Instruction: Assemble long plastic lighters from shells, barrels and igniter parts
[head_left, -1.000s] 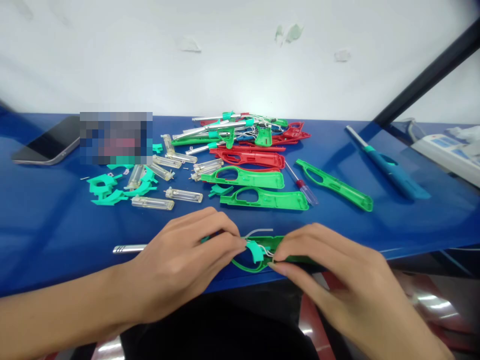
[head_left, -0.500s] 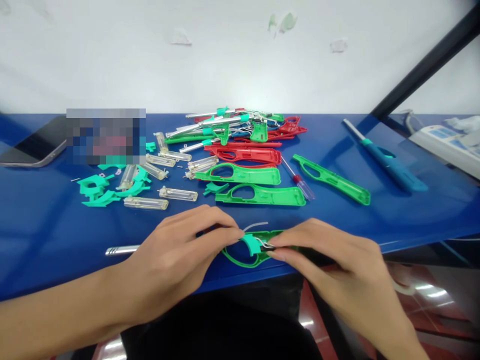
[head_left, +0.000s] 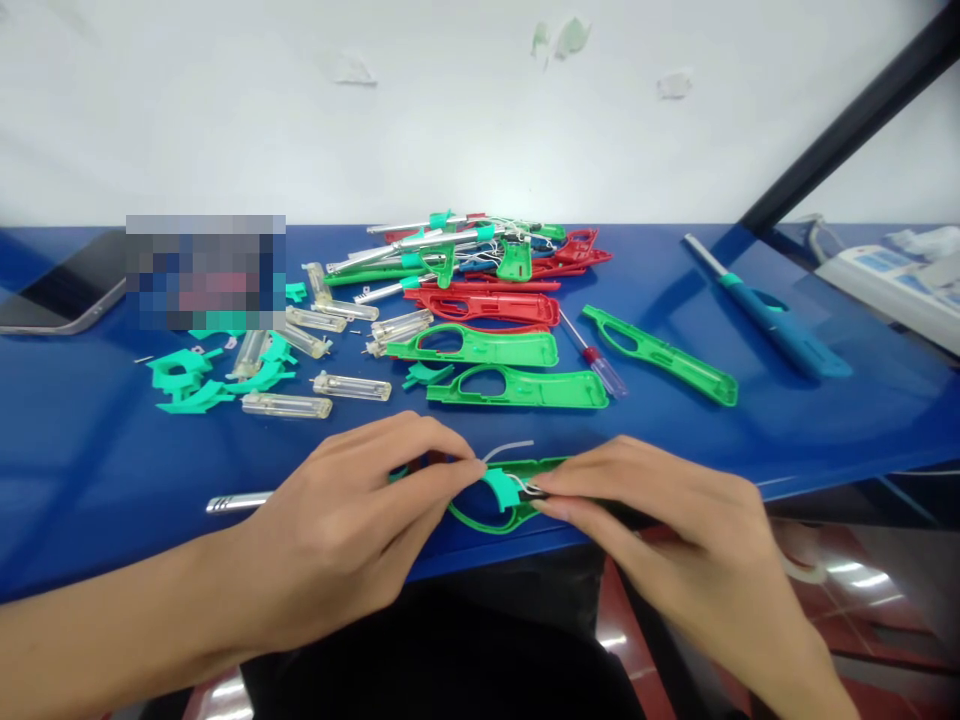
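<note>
The green shell (head_left: 536, 466) lies near the desk (head_left: 787, 430) edge between the two hands, its finger loop at eight o'clock. Over the loop sits a teal trigger (head_left: 505, 490), pinched at its upper left by the left hand (head_left: 352, 520); the fingertips hide whether the clear tube (head_left: 513, 446) beside them is caught too. The right hand (head_left: 667, 510) pinches a small black part (head_left: 534, 496), with white wires (head_left: 523, 485) running beside it.

Pulling these apart could strain the wires; a sideways slip could unseat the trigger, and pressing with a wire or the tube over the shell's rim could trap it.

From the shell, a metal barrel (head_left: 236, 502) shows at nine o'clock past the left hand, clear tanks (head_left: 287, 405) lie at ten, more green halves (head_left: 570, 390) at twelve, a screwdriver (head_left: 609, 378) at one, and a blue lighter (head_left: 799, 330) at two.
</note>
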